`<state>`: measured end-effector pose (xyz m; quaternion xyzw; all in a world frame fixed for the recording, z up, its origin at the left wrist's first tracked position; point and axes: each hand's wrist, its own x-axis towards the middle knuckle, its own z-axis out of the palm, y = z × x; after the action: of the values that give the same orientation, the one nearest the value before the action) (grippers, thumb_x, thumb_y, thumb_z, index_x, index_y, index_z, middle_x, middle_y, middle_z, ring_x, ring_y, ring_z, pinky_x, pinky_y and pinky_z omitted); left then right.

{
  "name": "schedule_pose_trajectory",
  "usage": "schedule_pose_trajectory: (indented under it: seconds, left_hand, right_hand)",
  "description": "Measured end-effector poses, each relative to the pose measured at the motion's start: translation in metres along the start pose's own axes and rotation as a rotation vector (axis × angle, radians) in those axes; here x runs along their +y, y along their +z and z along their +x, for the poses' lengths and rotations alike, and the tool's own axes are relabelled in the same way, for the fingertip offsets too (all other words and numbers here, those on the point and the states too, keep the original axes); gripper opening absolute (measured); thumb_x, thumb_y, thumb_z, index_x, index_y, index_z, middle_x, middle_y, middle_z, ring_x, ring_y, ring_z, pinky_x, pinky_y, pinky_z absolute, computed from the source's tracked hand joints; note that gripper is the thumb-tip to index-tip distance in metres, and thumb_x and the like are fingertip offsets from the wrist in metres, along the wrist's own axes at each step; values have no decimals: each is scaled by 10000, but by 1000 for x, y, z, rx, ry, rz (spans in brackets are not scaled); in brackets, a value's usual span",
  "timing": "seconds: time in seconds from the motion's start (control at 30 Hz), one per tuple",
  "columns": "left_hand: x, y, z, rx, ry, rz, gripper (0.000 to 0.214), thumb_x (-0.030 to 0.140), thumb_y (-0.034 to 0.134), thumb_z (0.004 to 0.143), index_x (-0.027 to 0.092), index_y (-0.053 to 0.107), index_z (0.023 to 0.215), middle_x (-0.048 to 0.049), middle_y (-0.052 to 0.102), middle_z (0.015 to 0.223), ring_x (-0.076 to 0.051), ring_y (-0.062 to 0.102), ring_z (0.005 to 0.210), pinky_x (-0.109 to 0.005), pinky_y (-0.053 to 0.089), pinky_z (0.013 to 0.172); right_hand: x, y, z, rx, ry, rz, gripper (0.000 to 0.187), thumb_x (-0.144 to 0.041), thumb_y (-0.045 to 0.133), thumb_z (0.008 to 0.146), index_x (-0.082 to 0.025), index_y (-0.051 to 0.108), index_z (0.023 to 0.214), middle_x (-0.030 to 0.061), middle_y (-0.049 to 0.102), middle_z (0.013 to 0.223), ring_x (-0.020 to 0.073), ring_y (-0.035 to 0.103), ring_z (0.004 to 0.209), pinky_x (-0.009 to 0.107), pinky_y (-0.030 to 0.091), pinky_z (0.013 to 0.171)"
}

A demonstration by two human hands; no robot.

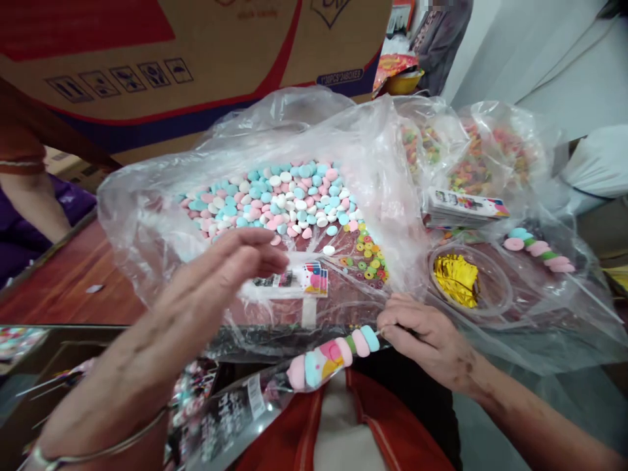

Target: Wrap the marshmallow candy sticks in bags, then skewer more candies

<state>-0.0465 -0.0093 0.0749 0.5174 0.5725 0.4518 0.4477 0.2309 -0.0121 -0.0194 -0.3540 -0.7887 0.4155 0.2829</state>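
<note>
Closed at the table's front edge, my right hand pinches the stick end of a marshmallow skewer. Pink, blue and green marshmallows line the skewer, which slants down to the left. Its lower-left end lies in a clear printed sleeve. My left hand is raised above the sleeve, fingers stretched out, with nothing visible in it. Beyond its fingertips are printed cards on the table. Behind them, pastel marshmallow pieces and small coloured rings lie in clear plastic bags.
A large cardboard box stands behind the bags. On the right are a card stack, gold twist ties in a round clear container and another marshmallow skewer. Another person's arm is at left. An open box sits below.
</note>
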Motion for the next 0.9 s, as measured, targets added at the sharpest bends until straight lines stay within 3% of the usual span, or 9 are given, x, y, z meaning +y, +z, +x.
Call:
schedule_pose_trajectory:
  seconds: [0.1, 0.23, 0.3, 0.37, 0.43, 0.6, 0.73, 0.83, 0.9]
  left_hand:
    - [0, -25, 5, 271, 127, -183, 186, 193, 517, 879, 136, 672, 964, -71, 715, 817, -221, 667, 796, -333, 533, 772]
    - [-26, -42, -6, 478, -14, -286, 176, 69, 657, 725, 161, 667, 874, -16, 704, 761, -162, 653, 729, -241, 533, 689]
    - [-42, -36, -13, 348, -69, -286, 325, 57, 759, 607, 160, 682, 905, -48, 730, 826, -205, 671, 786, -270, 547, 708]
    - [-54, -21, -16, 129, 23, -403, 472, 165, 824, 582, 156, 680, 1031, -126, 709, 1063, -312, 638, 1016, -410, 540, 866]
    - [-57, 0, -13, 22, 147, -555, 589, 244, 867, 552, 175, 665, 1102, -123, 673, 1139, -322, 596, 1102, -434, 495, 950]
    - [-39, 35, 9, -29, 194, -783, 463, 351, 833, 651, 185, 660, 1047, -93, 692, 1007, -291, 625, 1048, -412, 488, 930]
    - [-31, 45, 23, -77, 141, -850, 314, 366, 777, 729, 172, 652, 942, 5, 624, 716, -161, 640, 654, -342, 552, 743]
    - [-31, 51, 31, 6, 13, -900, 204, 303, 742, 772, 158, 618, 843, 47, 534, 638, -84, 526, 497, -230, 509, 535]
    - [-32, 54, 36, 107, -85, -933, 173, 246, 724, 787, 140, 588, 772, 46, 513, 631, -68, 500, 492, -190, 472, 488]
  right_hand:
    - [2, 6, -2, 79, 127, 124, 221, -220, 463, 927, -186, 556, 730, -20, 500, 700, 125, 459, 678, 249, 341, 644]
    - [6, 17, -1, 193, 330, 376, 249, -351, 491, 932, -189, 572, 762, -29, 482, 693, 123, 422, 647, 244, 310, 594]
    - [6, 25, 4, 247, 370, 491, 303, -378, 514, 920, -185, 541, 688, -37, 455, 635, 119, 397, 622, 244, 292, 586]
    - [1, 35, 12, 271, 377, 604, 344, -375, 533, 907, -178, 514, 625, -31, 494, 610, 122, 432, 629, 248, 313, 620]
    - [-6, 46, 19, 248, 389, 740, 344, -370, 546, 896, -171, 522, 616, -10, 563, 637, 137, 506, 669, 259, 350, 685]
    - [-23, 67, 29, 143, 397, 945, 305, -390, 562, 890, -162, 574, 688, -7, 586, 652, 147, 590, 677, 271, 401, 732]
    - [-26, 75, 29, 87, 376, 838, 326, -456, 512, 917, -173, 571, 768, -53, 505, 509, 85, 434, 455, 219, 352, 543]
    - [-22, 77, 28, 103, 389, 738, 347, -518, 457, 924, -200, 522, 800, -92, 351, 488, 74, 273, 400, 206, 220, 411]
    - [-18, 76, 28, 182, 310, 534, 326, -483, 422, 945, -206, 507, 795, -73, 370, 536, 89, 323, 453, 213, 264, 437]
